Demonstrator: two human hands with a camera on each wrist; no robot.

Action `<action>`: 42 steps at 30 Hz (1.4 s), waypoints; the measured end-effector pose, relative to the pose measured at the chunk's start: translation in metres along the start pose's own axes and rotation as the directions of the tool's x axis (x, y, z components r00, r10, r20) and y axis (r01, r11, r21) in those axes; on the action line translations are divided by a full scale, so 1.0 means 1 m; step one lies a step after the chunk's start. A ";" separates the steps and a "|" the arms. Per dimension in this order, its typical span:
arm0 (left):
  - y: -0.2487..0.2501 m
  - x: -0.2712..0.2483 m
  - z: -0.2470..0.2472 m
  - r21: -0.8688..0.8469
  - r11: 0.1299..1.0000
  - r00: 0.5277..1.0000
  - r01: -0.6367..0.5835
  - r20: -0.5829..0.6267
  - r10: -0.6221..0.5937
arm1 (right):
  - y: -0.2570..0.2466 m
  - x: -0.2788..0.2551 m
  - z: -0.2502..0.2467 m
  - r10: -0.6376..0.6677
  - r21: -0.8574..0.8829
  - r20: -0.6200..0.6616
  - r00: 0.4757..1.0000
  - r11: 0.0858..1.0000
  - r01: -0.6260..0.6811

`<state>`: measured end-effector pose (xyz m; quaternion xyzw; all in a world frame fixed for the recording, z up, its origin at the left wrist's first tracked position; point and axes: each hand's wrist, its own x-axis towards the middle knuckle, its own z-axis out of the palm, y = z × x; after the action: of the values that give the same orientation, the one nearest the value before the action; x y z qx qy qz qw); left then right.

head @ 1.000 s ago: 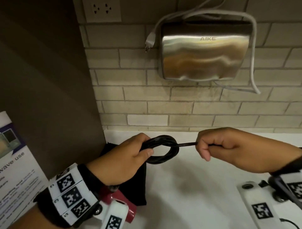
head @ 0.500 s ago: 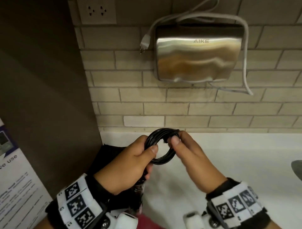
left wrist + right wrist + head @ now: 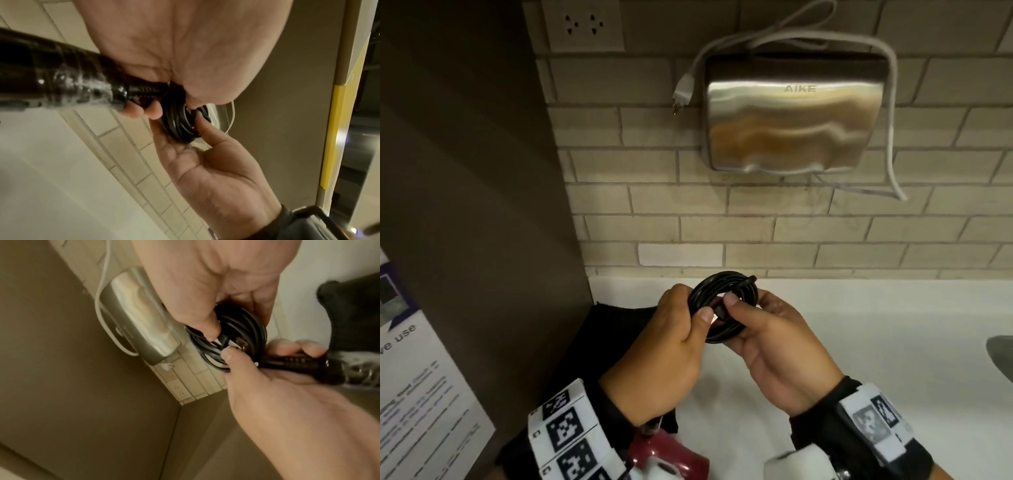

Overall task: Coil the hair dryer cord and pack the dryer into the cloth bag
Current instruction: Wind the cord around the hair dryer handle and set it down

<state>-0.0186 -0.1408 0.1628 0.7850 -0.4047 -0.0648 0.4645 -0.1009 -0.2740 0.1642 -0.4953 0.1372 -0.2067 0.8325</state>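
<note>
The black cord is wound into a small coil held up over the white counter between both hands. My left hand grips the coil's left side, thumb on top, and its fingers wrap the end of the black dryer handle. My right hand cups the coil from the right and pinches the plug against its centre. In the head view the dryer is hidden under my left hand. The black cloth bag lies flat on the counter in the left corner, below my left hand.
A steel hand dryer hangs on the brick wall, with its white cord and plug dangling beside it. A wall outlet is at upper left. A brown side panel with a paper sign closes the left. The counter runs right.
My right hand, which held the cord end stretched out to the right, has come in to the coil and now pinches the plug at its centre. My left hand has kept its grip.
</note>
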 end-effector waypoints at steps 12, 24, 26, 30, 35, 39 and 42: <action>0.002 0.008 0.003 -0.051 0.996 0.998 0.067 -0.016 -0.068 | -0.013 0.009 -0.013 0.275 -0.078 0.257 0.926 0.961 -0.264; 0.004 0.023 0.028 -0.179 0.971 0.987 0.160 0.039 -0.156 | -0.018 -0.001 -0.036 -0.333 -0.692 0.149 0.931 0.637 0.339; 0.005 0.028 0.035 -0.242 0.946 0.975 0.215 0.101 -0.196 | -0.027 0.001 -0.044 -0.309 -0.707 0.112 0.945 0.643 0.294; 0.007 0.038 0.047 -0.311 0.915 0.963 0.257 0.165 -0.215 | -0.032 0.007 -0.061 -0.261 -0.703 0.002 0.965 0.686 0.187; 0.000 0.041 0.053 -0.328 0.903 0.958 0.277 0.160 -0.236 | -0.023 0.021 -0.092 -0.199 -0.611 -0.131 0.971 0.788 0.079; -0.018 0.031 0.050 -0.277 0.915 0.956 0.292 0.096 -0.276 | -0.005 0.042 -0.120 -0.177 -0.540 -0.229 0.957 0.841 0.026; -0.039 0.016 0.042 -0.241 0.916 0.947 0.320 0.066 -0.314 | 0.004 0.058 -0.149 -0.229 -0.538 -0.304 0.925 0.842 0.032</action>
<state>-0.0057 -0.1706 0.1129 0.7748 -0.2669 -0.1993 0.5373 -0.1139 -0.4145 0.0887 -0.6653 0.3023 -0.3049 0.6108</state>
